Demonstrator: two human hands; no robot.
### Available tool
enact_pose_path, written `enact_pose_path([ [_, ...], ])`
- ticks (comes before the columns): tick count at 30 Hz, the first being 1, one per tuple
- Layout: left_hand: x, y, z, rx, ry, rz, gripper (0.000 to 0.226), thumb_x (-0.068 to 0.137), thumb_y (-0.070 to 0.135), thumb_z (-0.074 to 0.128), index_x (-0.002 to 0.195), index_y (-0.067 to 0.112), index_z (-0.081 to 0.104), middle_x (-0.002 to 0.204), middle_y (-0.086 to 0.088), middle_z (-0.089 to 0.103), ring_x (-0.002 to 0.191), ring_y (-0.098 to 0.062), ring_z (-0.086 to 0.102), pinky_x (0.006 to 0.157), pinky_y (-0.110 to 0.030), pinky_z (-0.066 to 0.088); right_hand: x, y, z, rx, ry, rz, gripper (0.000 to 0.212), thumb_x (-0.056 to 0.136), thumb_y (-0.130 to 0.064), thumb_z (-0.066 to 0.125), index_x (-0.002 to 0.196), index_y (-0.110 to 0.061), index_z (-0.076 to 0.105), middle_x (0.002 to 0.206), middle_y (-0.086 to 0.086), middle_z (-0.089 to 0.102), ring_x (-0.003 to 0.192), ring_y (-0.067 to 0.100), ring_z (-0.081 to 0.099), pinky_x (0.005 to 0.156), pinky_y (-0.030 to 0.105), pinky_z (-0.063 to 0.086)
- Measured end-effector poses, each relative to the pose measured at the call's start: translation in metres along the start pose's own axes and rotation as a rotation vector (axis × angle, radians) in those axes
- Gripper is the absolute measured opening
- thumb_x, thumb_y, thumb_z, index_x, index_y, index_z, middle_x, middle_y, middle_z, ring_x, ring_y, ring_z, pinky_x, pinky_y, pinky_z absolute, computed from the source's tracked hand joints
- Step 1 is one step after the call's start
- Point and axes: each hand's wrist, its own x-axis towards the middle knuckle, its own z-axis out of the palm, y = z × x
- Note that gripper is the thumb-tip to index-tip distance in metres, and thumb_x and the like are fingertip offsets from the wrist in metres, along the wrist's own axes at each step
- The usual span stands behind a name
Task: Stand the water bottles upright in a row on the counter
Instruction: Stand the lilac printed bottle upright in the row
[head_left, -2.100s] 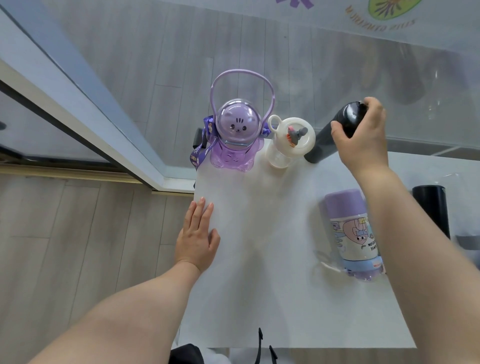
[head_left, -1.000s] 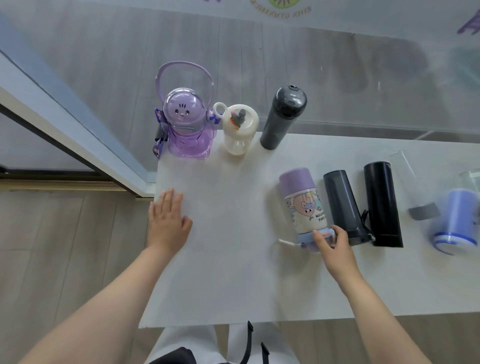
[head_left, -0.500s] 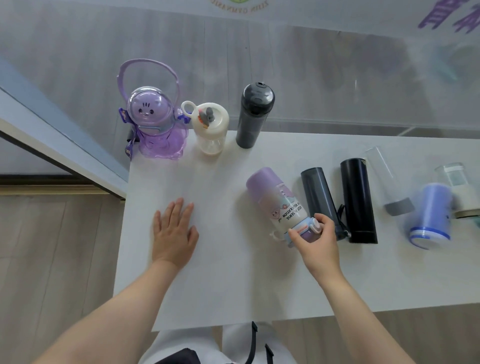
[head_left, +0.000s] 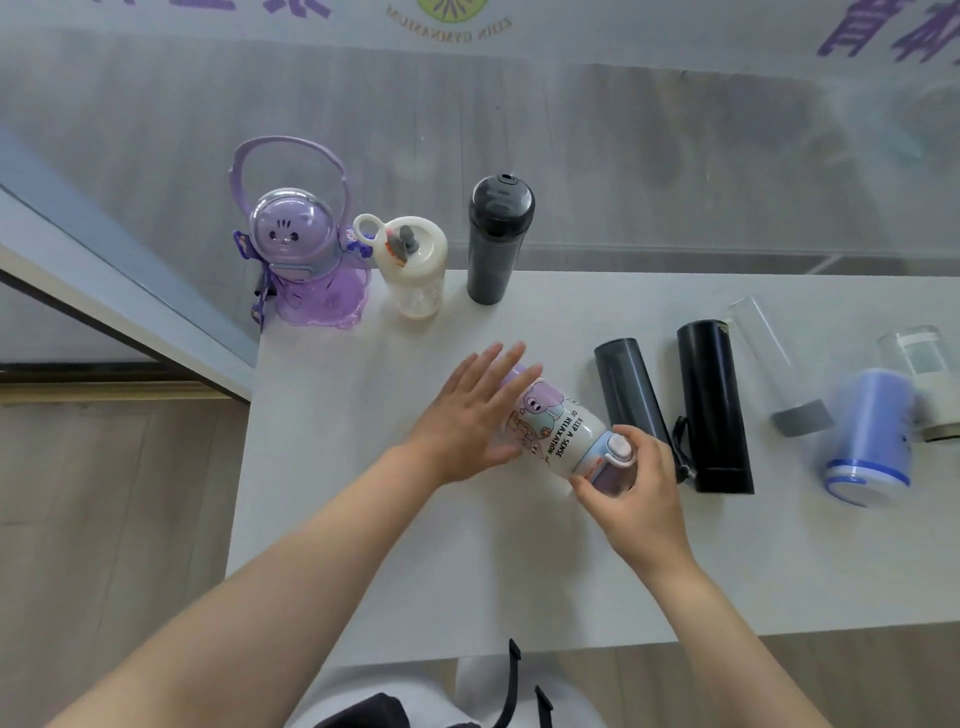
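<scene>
A white cartoon-printed bottle (head_left: 553, 428) with a lilac base is tilted over the middle of the counter (head_left: 467, 571). My right hand (head_left: 631, 491) grips its pale blue lid end. My left hand (head_left: 470, 415) lies open, fingers spread, against the bottle's left side and base. Three bottles stand upright in a row at the back left: a purple bear bottle (head_left: 306, 260) with a loop handle, a cream bottle (head_left: 415, 265) and a dark grey bottle (head_left: 496, 236). To the right lie a grey bottle (head_left: 631, 397), a black bottle (head_left: 714, 405), a clear bottle (head_left: 774, 364) and a blue bottle (head_left: 872, 436).
A clear-and-white container (head_left: 922, 374) lies at the far right edge behind the blue bottle. A glass wall runs along the counter's back edge. The counter's left and near edges drop to a wooden floor (head_left: 104, 519).
My right hand let go of the dark grey bottle, moved to the cartoon bottle and lifted its lid end. My left hand left the counter and came against that bottle's side.
</scene>
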Motion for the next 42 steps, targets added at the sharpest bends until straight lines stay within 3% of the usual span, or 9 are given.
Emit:
enact_pose_path([
  [5, 0.037, 0.005, -0.005, 0.035, -0.258, 0.068, 0.104, 0.067, 0.053, 0.075, 0.150, 0.029, 0.017, 0.155, 0.003, 0.026, 0.144, -0.023, 0.014, 0.119, -0.038, 0.009, 0.011, -0.012, -0.022, -0.122, -0.019, -0.222, 0.066, 0.068, -0.020, 0.082, 0.127, -0.021, 0.051, 0.119, -0.011, 0.046, 0.117, 0.012, 0.047, 0.096, 0.013, 0.035],
  [10, 0.031, 0.019, 0.001, -0.281, -0.063, -0.125, 0.094, 0.055, 0.043, 0.086, 0.135, 0.022, 0.041, 0.131, 0.000, 0.050, 0.118, -0.021, 0.047, 0.103, -0.038, 0.037, 0.032, -0.032, -0.038, -0.187, -0.031, -0.413, 0.064, 0.076, -0.024, 0.073, 0.134, -0.013, 0.049, 0.131, 0.004, 0.049, 0.123, 0.019, 0.045, 0.106, 0.034, 0.039],
  [13, 0.023, 0.030, 0.008, -0.439, 0.036, -0.243, 0.092, 0.054, 0.034, 0.090, 0.132, 0.020, 0.042, 0.126, 0.001, 0.049, 0.112, -0.018, 0.047, 0.098, -0.032, 0.040, 0.040, -0.040, -0.039, -0.230, -0.038, -0.483, 0.063, 0.081, -0.024, 0.071, 0.138, -0.014, 0.046, 0.140, 0.007, 0.043, 0.129, 0.022, 0.040, 0.107, 0.030, 0.036],
  [17, 0.020, 0.041, 0.021, -0.588, 0.124, -0.441, 0.088, 0.056, 0.032, 0.090, 0.125, 0.028, 0.036, 0.121, 0.004, 0.046, 0.104, -0.012, 0.052, 0.083, -0.025, 0.048, 0.041, -0.052, -0.033, -0.288, 0.091, -0.444, 0.072, 0.080, -0.036, 0.074, 0.140, -0.015, 0.039, 0.141, 0.010, 0.040, 0.125, 0.027, 0.041, 0.105, 0.033, 0.035],
  [24, 0.014, 0.058, 0.048, -0.799, 0.236, -0.631, 0.075, 0.067, 0.037, 0.082, 0.126, 0.023, 0.038, 0.118, -0.005, 0.053, 0.103, -0.018, 0.059, 0.077, -0.048, 0.055, 0.015, -0.060, 0.001, 0.093, 0.108, -0.183, 0.086, 0.075, -0.036, 0.080, 0.142, -0.021, 0.029, 0.128, -0.002, 0.037, 0.112, 0.013, 0.051, 0.091, 0.037, 0.051],
  [29, -0.006, 0.067, 0.053, -0.646, 0.180, -0.562, 0.071, 0.071, 0.049, 0.058, 0.137, 0.034, 0.036, 0.135, 0.006, 0.050, 0.121, -0.011, 0.052, 0.095, -0.037, 0.050, 0.015, -0.065, 0.016, 0.155, 0.068, -0.208, 0.094, 0.072, -0.038, 0.082, 0.145, -0.020, 0.027, 0.141, -0.002, 0.033, 0.131, 0.009, 0.040, 0.107, 0.026, 0.039],
  [33, -0.013, 0.056, 0.061, -0.548, 0.122, -0.487, 0.085, 0.080, 0.039, 0.070, 0.146, 0.011, 0.025, 0.146, -0.004, 0.034, 0.134, -0.018, 0.040, 0.099, -0.036, 0.046, 0.021, -0.067, 0.015, 0.223, 0.086, -0.180, 0.095, 0.066, -0.035, 0.087, 0.142, -0.022, 0.031, 0.141, -0.004, 0.036, 0.128, 0.002, 0.039, 0.100, 0.008, 0.034],
  [38, -0.028, 0.042, 0.048, -0.406, 0.075, -0.343, 0.084, 0.079, 0.040, 0.062, 0.148, 0.016, 0.020, 0.154, 0.001, 0.025, 0.138, -0.014, 0.032, 0.098, -0.035, 0.047, 0.025, -0.062, 0.014, 0.225, 0.113, -0.238, 0.089, 0.070, -0.026, 0.086, 0.141, -0.014, 0.034, 0.141, 0.002, 0.039, 0.130, 0.006, 0.040, 0.104, 0.015, 0.035],
  [42, -0.033, 0.018, 0.042, -0.247, 0.095, -0.315, 0.071, 0.088, 0.038, 0.050, 0.148, 0.021, 0.017, 0.153, -0.006, 0.030, 0.140, -0.015, 0.026, 0.112, -0.031, 0.026, 0.031, -0.059, 0.016, 0.210, 0.109, -0.251, 0.086, 0.070, -0.014, 0.082, 0.140, -0.009, 0.034, 0.139, 0.004, 0.041, 0.129, 0.005, 0.042, 0.103, 0.013, 0.033],
])
